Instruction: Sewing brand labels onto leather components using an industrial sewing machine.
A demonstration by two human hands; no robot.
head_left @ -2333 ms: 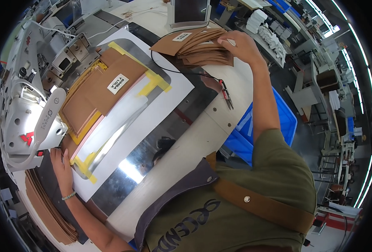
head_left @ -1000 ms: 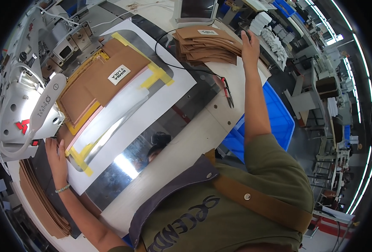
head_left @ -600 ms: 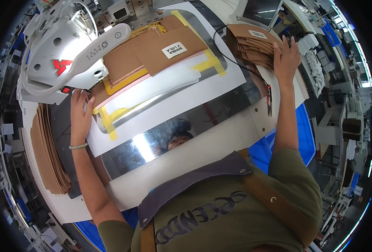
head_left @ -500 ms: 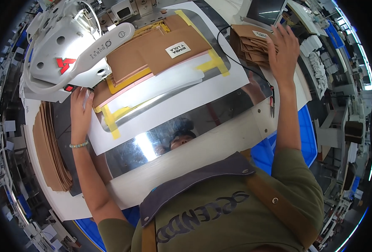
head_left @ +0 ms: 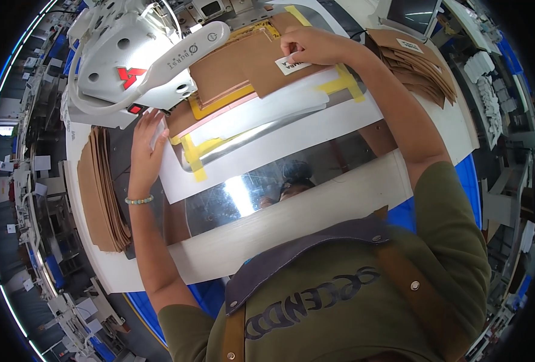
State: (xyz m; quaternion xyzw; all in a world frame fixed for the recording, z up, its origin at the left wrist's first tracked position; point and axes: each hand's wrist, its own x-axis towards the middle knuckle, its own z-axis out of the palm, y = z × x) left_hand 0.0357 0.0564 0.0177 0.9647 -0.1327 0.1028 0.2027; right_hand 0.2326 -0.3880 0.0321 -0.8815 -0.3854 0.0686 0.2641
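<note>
To the right of the white machine head point(head_left: 107, 75), the brown panel point(head_left: 264, 78) lies over a yellow frame point(head_left: 225, 104). The right hand point(head_left: 312, 48) bends its fingers over the panel's white label point(head_left: 286, 67), covering part of it; whether they pinch or merely press cannot be told. Just below the machine head, the left hand point(head_left: 146, 145) has its thumb apart from its fingers; its grip is unclear. Well right of the machine head, a brown stack point(head_left: 421, 72) sits near a screen point(head_left: 415, 12), cut off at the top.
</note>
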